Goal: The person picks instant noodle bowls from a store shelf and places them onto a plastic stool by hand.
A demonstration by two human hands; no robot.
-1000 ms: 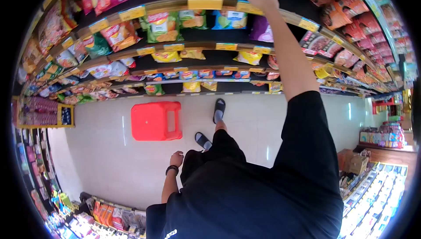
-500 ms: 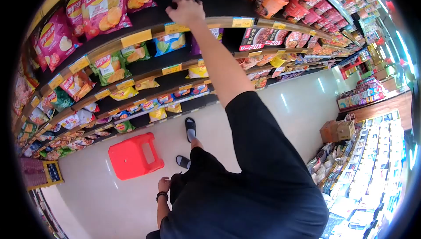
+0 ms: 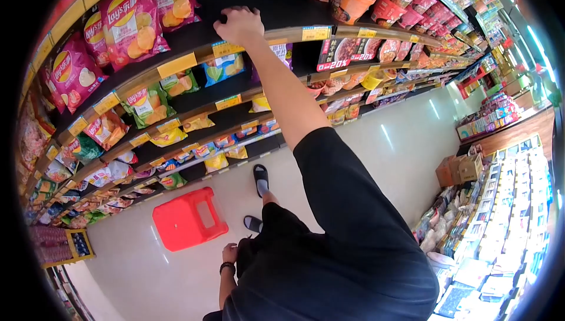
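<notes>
My right hand [image 3: 241, 27] rests at the front of the upper black shelf [image 3: 276, 12], above its yellow price labels. Its fingers are bent and the thumb stands apart; nothing shows in them. To its left stand pink bags of Lay's chips [image 3: 132, 21]. Orange instant noodle tubs [image 3: 352, 3] are on the same shelf to the right. My left hand [image 3: 230, 253], with a dark beaded bracelet [image 3: 227, 268] on the wrist, hangs low beside my black shorts. Its fingers are partly hidden, so I cannot see whether it holds anything.
A red plastic stool [image 3: 188, 220] stands on the pale floor left of my feet. Lower shelves carry more chip bags [image 3: 147, 103] and instant noodles. Cardboard boxes [image 3: 459, 170] and a bright display rack [image 3: 494, 233] stand at the right.
The view has shifted slightly, so the shelves sit further left and the stool lower right. My right hand stays at the shelf front, its fingers still bent. My left hand still hangs down.
</notes>
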